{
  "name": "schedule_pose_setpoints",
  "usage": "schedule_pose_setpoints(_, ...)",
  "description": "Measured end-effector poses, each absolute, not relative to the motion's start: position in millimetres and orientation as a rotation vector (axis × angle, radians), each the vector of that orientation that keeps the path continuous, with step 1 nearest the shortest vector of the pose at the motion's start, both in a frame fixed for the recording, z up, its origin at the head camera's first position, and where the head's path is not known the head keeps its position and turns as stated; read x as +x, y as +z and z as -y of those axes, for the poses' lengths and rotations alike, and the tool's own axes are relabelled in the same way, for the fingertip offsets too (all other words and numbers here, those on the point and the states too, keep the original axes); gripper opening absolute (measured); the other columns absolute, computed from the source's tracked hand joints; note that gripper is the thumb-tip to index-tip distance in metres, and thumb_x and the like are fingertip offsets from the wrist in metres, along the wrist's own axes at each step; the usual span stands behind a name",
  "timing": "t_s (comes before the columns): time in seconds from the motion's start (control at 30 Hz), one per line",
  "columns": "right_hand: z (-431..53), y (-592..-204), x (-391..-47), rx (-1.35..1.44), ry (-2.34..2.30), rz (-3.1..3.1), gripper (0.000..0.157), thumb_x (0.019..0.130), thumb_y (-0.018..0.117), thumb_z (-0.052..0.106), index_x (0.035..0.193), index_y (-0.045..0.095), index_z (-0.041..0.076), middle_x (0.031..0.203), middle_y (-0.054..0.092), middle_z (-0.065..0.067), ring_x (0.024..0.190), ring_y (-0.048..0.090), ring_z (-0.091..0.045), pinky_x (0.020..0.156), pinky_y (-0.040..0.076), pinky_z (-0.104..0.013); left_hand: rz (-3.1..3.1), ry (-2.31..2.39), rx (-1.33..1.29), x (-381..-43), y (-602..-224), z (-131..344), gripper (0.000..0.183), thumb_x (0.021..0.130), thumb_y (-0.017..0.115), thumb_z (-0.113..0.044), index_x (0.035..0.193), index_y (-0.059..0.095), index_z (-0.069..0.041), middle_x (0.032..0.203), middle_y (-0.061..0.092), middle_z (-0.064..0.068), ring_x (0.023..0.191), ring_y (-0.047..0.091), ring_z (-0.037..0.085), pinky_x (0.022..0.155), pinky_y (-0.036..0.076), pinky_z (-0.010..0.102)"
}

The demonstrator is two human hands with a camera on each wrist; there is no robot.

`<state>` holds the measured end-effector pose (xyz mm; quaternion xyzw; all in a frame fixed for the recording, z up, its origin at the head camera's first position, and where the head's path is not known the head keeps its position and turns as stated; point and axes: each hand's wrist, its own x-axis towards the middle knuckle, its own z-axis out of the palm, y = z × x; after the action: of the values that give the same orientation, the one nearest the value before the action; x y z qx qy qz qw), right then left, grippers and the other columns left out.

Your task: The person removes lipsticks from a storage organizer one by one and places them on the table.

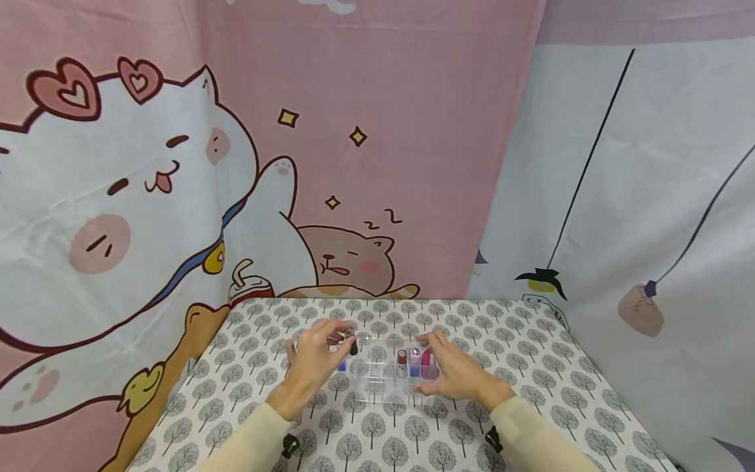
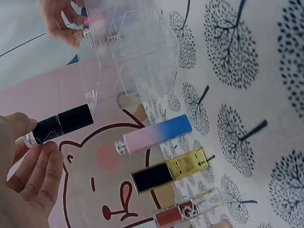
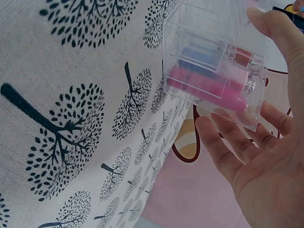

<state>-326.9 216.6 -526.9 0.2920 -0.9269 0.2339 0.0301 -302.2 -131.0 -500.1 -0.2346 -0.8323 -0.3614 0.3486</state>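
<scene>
Thumb and fingers of my left hand (image 1: 321, 347) pinch a black lipstick tube (image 2: 61, 124) by its clear-ended part. It is held tilted, beside the left end of a clear plastic organizer (image 1: 374, 392) on the table. My right hand (image 1: 457, 372) grips the organizer's right end, thumb at the front and fingers at the back. Inside its right-hand compartments stand a magenta tube (image 3: 209, 90), a pink-and-blue tube (image 1: 415, 362) and a tube with a brownish-red top (image 1: 402, 362). The compartments on the left show bare clear walls.
Left of the organizer stand another pink-and-blue tube (image 2: 154, 134), a black-and-gold tube (image 2: 168, 170) and a clear tube with a red part (image 2: 171, 216). A tree-print cloth (image 1: 371, 429) covers the table, with cartoon curtains (image 1: 413, 164) behind it.
</scene>
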Motion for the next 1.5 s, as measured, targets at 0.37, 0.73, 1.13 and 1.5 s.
schedule_pose_setpoints(0.37, -216.5, -527.5, -327.3, 0.896, 0.701, 2.859, 0.112, 0.084, 0.104, 0.052, 0.17, 0.047, 0.01, 0.146, 0.063, -0.011, 0.104, 0.07, -0.021, 0.082, 0.064, -0.03, 2.149, -0.929, -0.623, -299.2, -505.7, 149.2, 0.027, 0.092, 0.096, 0.003, 0.115, 0.084, -0.002, 0.109, 0.086, 0.013, 0.084, 0.085, 0.021, 0.076, 0.075, 0.031)
schedule_pose_setpoints(0.73, -217.7, -528.1, -325.9, 0.891, 0.714, 2.869, 0.113, 0.085, 0.104, 0.054, 0.171, 0.046, 0.011, 0.147, 0.063, -0.011, 0.107, 0.07, -0.021, 0.083, 0.063, -0.029, 2.181, -0.944, -0.621, -297.7, -516.5, 158.8, 0.026, 0.091, 0.096, 0.004, 0.114, 0.084, 0.0, 0.105, 0.086, 0.013, 0.08, 0.083, 0.019, 0.073, 0.075, 0.035)
schedule_pose_setpoints(1.13, -217.2, -528.9, -326.4, 0.895, 0.696, 2.857, 0.113, 0.084, 0.104, 0.052, 0.171, 0.046, 0.009, 0.148, 0.063, -0.012, 0.108, 0.07, -0.021, 0.086, 0.067, -0.036, 2.231, -0.909, -0.636, -298.9, -531.5, 162.7, 0.03, 0.09, 0.097, 0.004, 0.116, 0.084, -0.001, 0.1, 0.085, 0.016, 0.077, 0.084, 0.022, 0.069, 0.075, 0.035)
schedule_pose_setpoints(1.5, -216.6, -530.8, -326.9, 0.895, 0.704, 2.846, 0.111, 0.085, 0.104, 0.054, 0.17, 0.046, 0.013, 0.148, 0.063, -0.01, 0.106, 0.07, -0.02, 0.085, 0.066, -0.034, 2.278, -0.838, -0.609, -297.4, -539.1, 161.3, 0.031, 0.087, 0.101, -0.002, 0.113, 0.085, -0.004, 0.097, 0.086, 0.014, 0.078, 0.084, 0.022, 0.093, 0.07, 0.061)
